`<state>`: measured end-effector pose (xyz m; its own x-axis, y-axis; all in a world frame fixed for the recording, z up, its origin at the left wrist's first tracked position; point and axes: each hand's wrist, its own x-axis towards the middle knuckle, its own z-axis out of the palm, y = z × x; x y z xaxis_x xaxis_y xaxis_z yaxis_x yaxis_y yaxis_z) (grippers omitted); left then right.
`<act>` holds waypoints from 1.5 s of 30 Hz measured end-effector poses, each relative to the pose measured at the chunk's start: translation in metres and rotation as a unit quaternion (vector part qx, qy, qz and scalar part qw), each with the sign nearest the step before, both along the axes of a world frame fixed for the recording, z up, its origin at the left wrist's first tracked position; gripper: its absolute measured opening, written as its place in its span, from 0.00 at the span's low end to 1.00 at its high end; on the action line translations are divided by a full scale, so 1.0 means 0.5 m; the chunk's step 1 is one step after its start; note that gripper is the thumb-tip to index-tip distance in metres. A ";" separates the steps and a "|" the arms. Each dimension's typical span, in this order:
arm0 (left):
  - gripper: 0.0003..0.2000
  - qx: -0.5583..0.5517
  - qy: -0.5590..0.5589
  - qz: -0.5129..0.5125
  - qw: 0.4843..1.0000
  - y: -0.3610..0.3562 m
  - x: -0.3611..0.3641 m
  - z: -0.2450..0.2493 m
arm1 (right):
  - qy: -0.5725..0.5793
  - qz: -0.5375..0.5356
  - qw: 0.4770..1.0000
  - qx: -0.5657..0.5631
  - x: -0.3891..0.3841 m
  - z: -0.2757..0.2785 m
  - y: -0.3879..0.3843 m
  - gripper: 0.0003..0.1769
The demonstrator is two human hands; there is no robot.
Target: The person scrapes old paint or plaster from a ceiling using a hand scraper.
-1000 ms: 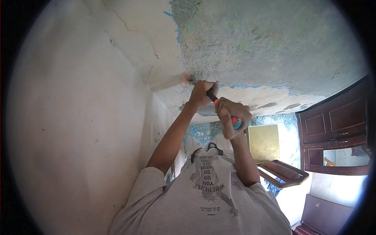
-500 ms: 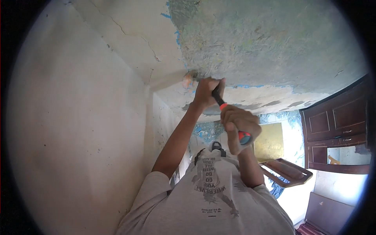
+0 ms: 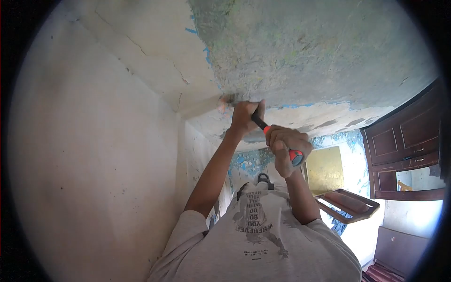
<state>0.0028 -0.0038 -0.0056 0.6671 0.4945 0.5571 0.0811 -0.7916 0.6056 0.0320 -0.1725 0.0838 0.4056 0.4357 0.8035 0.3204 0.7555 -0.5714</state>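
Both my arms reach up to a rough surface overhead (image 3: 305, 51), grey-green where the paint has come off. My left hand (image 3: 245, 117) grips the front of a scraper's black handle (image 3: 259, 123), just behind the blade. The blade (image 3: 225, 100) presses against the surface at the border between the bare patch and the remaining white paint (image 3: 155, 42). My right hand (image 3: 284, 148) is closed round the rear of the handle, and its red-orange butt (image 3: 296, 157) sticks out of my fist. My grey printed T-shirt (image 3: 256, 235) fills the bottom of the view.
A white wall (image 3: 94, 155) with small marks takes up the left. Dark brown wooden cabinet doors (image 3: 404, 141) stand at the right. Below my hands are a yellowish panel (image 3: 325, 169), an open brown wooden frame (image 3: 350, 207) and blue flaking paint (image 3: 249, 162).
Both hands and the scraper have shifted slightly right and down in the view, with the blade still at the edge of the bare patch. My grip is unchanged.
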 end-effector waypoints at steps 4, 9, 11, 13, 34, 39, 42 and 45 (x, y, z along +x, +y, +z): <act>0.22 -0.016 -0.007 -0.011 1.000 -0.005 -0.006 -0.033 | 0.005 -0.024 0.999 -0.035 0.001 -0.016 -0.002 0.21; 0.22 -0.010 -0.026 -0.014 1.000 -0.019 0.005 0.022 | -0.011 -0.016 1.000 -0.008 -0.002 0.029 -0.016 0.21; 0.22 -0.028 -0.036 -0.019 0.999 -0.007 0.007 -0.024 | 0.003 -0.012 0.999 -0.035 0.014 -0.002 -0.001 0.20; 0.22 -0.038 -0.044 -0.031 0.998 -0.011 -0.004 -0.044 | 0.000 -0.031 0.999 -0.035 0.010 -0.026 0.008 0.19; 0.22 -0.077 0.027 -0.029 0.996 0.003 -0.006 -0.062 | 0.010 -0.028 0.998 -0.047 0.017 -0.037 0.018 0.20; 0.22 -0.054 0.028 -0.025 0.998 -0.013 -0.001 -0.003 | -0.009 0.010 0.999 -0.031 0.014 0.002 -0.017 0.14; 0.22 -0.041 0.008 -0.025 0.999 -0.014 0.009 0.018 | -0.006 0.008 1.000 -0.004 0.015 0.007 -0.007 0.18; 0.23 -0.068 0.052 -0.013 0.996 -0.007 -0.001 -0.030 | -0.015 -0.017 0.999 -0.034 0.022 -0.033 0.008 0.21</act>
<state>0.0025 -0.0072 -0.0208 0.7319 0.5422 0.4127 0.1295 -0.7053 0.6970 0.0428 -0.1683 0.0672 0.3980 0.4767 0.7838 0.3623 0.7033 -0.6117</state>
